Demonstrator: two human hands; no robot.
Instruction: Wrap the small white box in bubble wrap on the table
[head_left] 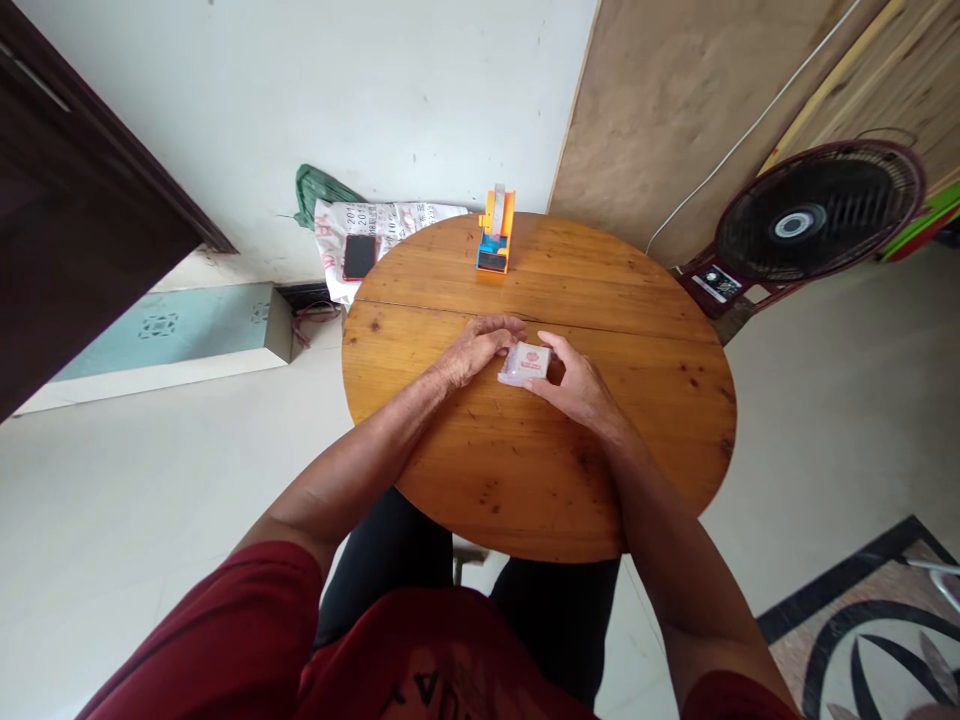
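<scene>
A small white box (pixel 534 360) with red print lies on the round wooden table, partly in a clear plastic bag (pixel 513 376) that sticks out on its left. My right hand (pixel 577 385) holds the box from the right, thumb on the near edge and index finger at the far edge. On the other side, my left hand (pixel 484 348) has its fingers bent together at the bag's upper left edge. The left fingertips are partly hidden, but they seem to pinch the plastic.
An orange and blue tape dispenser (pixel 495 235) stands at the far edge of the table (pixel 450 450). Behind the left rim, a phone (pixel 359 257) rests on a printed white sack (pixel 390 222). A floor fan (pixel 817 225) stands to the right, a dark door (pixel 82 190) at left.
</scene>
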